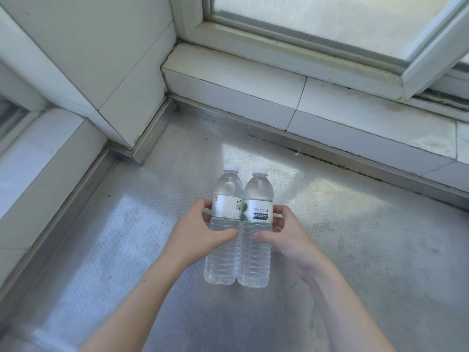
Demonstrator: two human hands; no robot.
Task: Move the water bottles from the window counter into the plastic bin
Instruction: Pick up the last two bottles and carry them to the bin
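I see two clear water bottles, the left bottle (224, 224) and the right bottle (256, 229), touching side by side, each with a white cap and a white-and-green label. They stand on the textured metal surface (368, 250). My left hand (200, 235) has its grip wrapped round the left bottle; my right hand (284, 237) grasps the right bottle. Beyond the bottles runs a tiled window ledge (253, 90); left of them a tiled wall corner (114, 72) juts in. Open surface lies right of the bottles.

A dimpled metal counter (355, 250); two clear water bottles (238, 224) stand on it, touching.
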